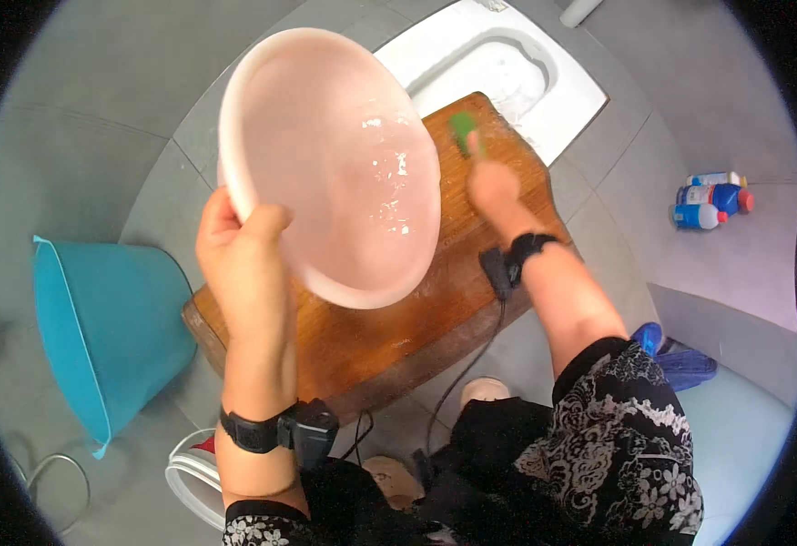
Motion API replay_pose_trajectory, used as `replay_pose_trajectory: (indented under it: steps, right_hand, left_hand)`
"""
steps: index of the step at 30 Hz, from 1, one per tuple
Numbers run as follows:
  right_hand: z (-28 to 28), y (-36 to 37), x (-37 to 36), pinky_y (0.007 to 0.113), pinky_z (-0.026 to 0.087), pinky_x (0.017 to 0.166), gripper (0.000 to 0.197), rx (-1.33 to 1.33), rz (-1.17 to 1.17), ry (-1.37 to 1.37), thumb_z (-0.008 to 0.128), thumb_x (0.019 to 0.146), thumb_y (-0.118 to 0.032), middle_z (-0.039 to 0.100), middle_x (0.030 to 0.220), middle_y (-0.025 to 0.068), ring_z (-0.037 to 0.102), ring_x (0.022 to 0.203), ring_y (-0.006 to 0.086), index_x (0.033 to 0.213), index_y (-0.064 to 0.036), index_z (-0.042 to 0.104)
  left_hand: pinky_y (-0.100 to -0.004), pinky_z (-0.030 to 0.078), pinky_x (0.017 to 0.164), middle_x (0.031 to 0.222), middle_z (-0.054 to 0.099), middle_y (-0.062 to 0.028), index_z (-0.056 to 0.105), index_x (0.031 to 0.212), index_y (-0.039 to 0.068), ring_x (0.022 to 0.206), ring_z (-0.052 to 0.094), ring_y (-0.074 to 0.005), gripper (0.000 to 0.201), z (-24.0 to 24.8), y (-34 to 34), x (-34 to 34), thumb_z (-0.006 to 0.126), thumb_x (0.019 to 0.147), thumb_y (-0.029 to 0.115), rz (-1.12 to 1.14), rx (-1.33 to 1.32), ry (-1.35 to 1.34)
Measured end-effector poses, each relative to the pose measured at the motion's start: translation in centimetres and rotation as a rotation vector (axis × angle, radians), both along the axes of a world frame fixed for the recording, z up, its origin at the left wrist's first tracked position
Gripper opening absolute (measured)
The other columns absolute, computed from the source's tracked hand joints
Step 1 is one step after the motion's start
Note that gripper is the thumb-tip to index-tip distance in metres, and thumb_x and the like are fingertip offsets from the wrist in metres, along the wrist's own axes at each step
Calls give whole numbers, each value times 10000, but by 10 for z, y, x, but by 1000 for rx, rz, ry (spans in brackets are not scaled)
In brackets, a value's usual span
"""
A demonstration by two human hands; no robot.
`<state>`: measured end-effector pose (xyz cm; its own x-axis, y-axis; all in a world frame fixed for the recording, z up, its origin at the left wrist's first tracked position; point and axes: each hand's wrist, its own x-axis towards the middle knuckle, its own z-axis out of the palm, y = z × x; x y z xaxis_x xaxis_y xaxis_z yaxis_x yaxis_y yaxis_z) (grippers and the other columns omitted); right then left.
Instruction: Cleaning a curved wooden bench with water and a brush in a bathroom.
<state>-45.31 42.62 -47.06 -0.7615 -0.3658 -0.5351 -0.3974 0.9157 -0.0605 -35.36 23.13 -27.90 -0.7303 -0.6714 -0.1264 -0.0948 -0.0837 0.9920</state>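
Observation:
My left hand (245, 250) is closed on the rim of a pale pink plastic basin (325, 182), thumb inside and fingers outside. The basin is tilted up on its side above a brown wooden table (362, 355), its wet, shiny inside facing me. To the right of the basin, my right hand (494, 187) is closed on a green brush (463, 130), its forefinger stretched along it. Motion blurs the brush, and its bristles cannot be made out. It is over the far right part of the tabletop, apart from the basin.
A white squat toilet (585, 100) is set in the tiled floor beyond the table. On the left stands a large blue tub (111, 318), with a white bucket (189, 482) nearer me. Several bottles (712, 198) and blue slippers (685, 367) are at the right.

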Motion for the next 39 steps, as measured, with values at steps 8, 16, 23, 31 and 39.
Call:
replay_pose_trajectory:
  steps: [8,16,23,31,39]
  right_hand:
    - [5,58,-30,393,470,602,572,-155,-506,90,344,853,-193,605,831,185,602,706,283,1355,-192,69]
    - [-3,88,3,394,430,441,513,-233,-545,64,324,888,-186,595,674,157,577,551,272,1350,-192,101]
    - [-65,111,76,409,417,461,563,-629,-299,493,381,870,-187,576,691,204,546,536,323,1352,-224,94]
    - [-54,116,108,428,449,550,626,-377,-692,205,382,852,-131,582,756,217,570,642,354,1344,-118,-5]
    - [-22,86,157,416,450,502,720,-179,-431,362,426,798,-86,585,763,219,580,616,322,1342,-111,-45]
  left_hand:
    - [-230,411,653,767,562,-57,536,814,-16,671,515,-121,199,8,-7,16,491,620,-23,55,12,12]
    - [-240,426,664,786,559,-60,515,819,-14,683,526,-128,220,17,-1,50,462,607,-33,5,68,-75]
    - [-201,384,618,737,516,-13,509,770,3,639,464,-81,178,13,28,54,465,608,-56,-105,-53,-129]
    - [-173,295,522,630,396,48,451,657,23,585,339,-37,78,7,69,58,475,643,-50,-237,-249,-91]
    - [-185,285,492,608,367,42,434,637,18,563,324,-38,69,-5,55,78,473,647,-38,-261,-349,-113]
